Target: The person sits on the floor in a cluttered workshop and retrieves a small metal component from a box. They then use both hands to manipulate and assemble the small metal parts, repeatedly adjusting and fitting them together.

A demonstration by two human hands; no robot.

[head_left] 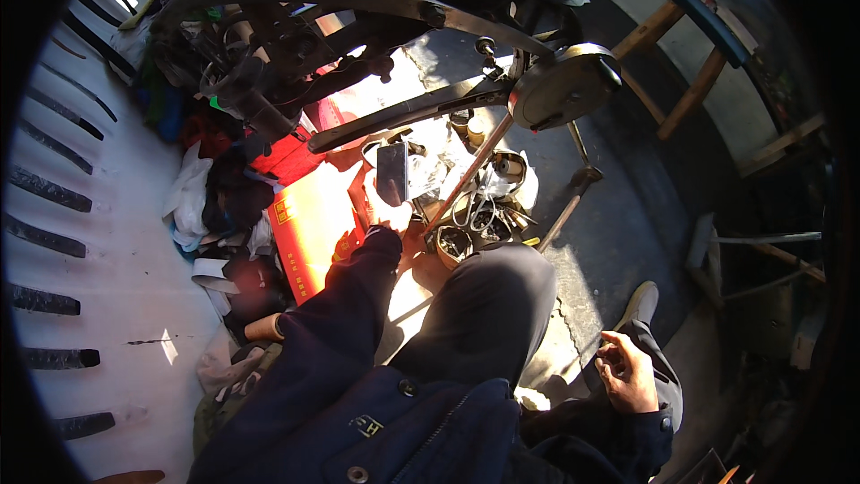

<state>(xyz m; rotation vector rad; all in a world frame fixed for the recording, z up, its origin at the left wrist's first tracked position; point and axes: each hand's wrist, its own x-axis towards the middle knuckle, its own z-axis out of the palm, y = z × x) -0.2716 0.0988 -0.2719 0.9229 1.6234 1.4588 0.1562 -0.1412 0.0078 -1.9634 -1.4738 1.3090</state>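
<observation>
- I see my left hand [391,215] stretched forward at the centre of the frame, gripping the lower end of a dark flat phone [392,172] and holding it upright above the clutter.
- The phone sits just above the hand, in front of an orange-red box [309,229] that lies to its left and a heap of small tools and scissors [484,213] to its right.
- I judge the phone light, stiff and smooth-faced, so fairly slippery, with a glass face that would crack if dropped onto the metal parts below.
- The best hold, I reckon, is across its two long edges near the lower third, thumb on one side and fingers on the other, rather than pinching the bottom tip alone.
- It looks like a slim dark rectangle, its face glossy and catching a dull reflection; no detail on the screen is legible to me.
- My right hand [627,372] rests low at the lower right of the frame beside my knee, fingers loosely curled; I cannot tell whether it holds anything.
- A dark sewing machine arm with a round wheel [560,85] spans the top of the frame.
</observation>
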